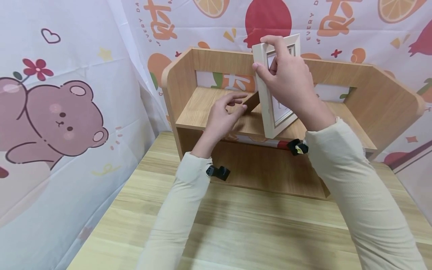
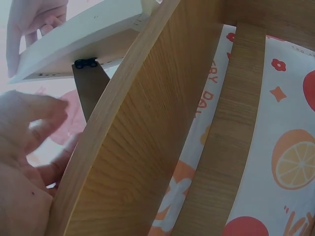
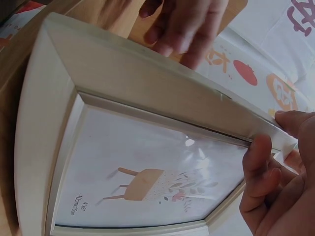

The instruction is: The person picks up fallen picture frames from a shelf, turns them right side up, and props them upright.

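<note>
A white picture frame (image 1: 268, 108) stands upright and angled over the upper shelf (image 1: 210, 103) of a wooden desktop rack. My right hand (image 1: 291, 77) grips its top corner, thumb on the left side and fingers over the top edge. Behind the frame, a brown support leg (image 2: 91, 93) swings out from a black hinge (image 2: 86, 63). My left hand (image 1: 222, 116) is beside that leg, fingers loosely bent, fingertips close to it in the head view. In the right wrist view, a printed insert with a plant drawing (image 3: 142, 184) shows behind the frame's glass.
The rack's left side panel (image 1: 180, 82) and back rail (image 1: 222, 60) border the upper shelf. Below is a lower compartment (image 1: 266, 165). The rack stands on a wood-grain table (image 1: 162, 210), with printed curtains (image 1: 216, 26) behind and to the left.
</note>
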Demonstrator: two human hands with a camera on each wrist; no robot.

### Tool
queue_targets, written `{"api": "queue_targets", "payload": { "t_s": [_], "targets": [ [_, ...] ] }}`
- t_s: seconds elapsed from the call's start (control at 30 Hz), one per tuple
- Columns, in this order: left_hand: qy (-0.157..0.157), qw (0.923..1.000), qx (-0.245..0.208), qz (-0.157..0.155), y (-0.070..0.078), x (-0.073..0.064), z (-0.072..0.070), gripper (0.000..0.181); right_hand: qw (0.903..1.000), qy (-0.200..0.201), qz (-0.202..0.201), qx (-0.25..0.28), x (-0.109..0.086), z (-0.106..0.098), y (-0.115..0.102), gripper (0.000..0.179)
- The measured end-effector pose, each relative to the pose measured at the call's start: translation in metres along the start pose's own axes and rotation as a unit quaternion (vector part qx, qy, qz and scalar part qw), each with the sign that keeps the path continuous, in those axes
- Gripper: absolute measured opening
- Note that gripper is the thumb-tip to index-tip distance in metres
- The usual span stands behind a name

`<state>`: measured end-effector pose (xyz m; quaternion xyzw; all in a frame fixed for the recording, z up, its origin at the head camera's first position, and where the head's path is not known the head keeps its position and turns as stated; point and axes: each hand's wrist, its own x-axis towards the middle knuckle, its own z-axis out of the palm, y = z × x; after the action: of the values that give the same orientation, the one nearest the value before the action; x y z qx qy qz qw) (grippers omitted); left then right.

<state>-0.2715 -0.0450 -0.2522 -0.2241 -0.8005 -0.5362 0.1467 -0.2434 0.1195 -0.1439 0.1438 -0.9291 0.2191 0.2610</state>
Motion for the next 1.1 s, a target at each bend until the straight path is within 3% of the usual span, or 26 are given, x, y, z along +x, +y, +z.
{"api": "queue_targets", "payload": {
  "t_s": [0.13, 0.27, 0.57, 0.8, 1.1],
  "targets": [
    [0.013, 0.9986, 0.005, 0.050, 0.001, -0.010, 0.001, 0.038, 1.0000, -0.002, 0.004, -0.008, -0.001, -0.001, -0.001, 0.054],
    [0.033, 0.9942, 0.048, 0.091, 0.003, -0.019, 0.007, 0.043, 0.9999, -0.001, 0.006, -0.015, -0.001, -0.001, 0.000, 0.054],
    [0.073, 0.9780, 0.130, 0.146, 0.007, -0.033, 0.026, 0.047, 0.9994, -0.005, 0.002, -0.035, 0.000, -0.002, -0.003, 0.055],
    [0.081, 0.9707, 0.176, 0.142, 0.011, -0.035, 0.035, 0.051, 0.9987, -0.007, 0.003, -0.051, 0.002, -0.001, -0.008, 0.055],
    [0.078, 0.9723, 0.194, 0.105, 0.017, -0.036, 0.035, 0.050, 0.9983, -0.018, -0.006, -0.055, 0.005, 0.000, -0.011, 0.055]
  ]
}}
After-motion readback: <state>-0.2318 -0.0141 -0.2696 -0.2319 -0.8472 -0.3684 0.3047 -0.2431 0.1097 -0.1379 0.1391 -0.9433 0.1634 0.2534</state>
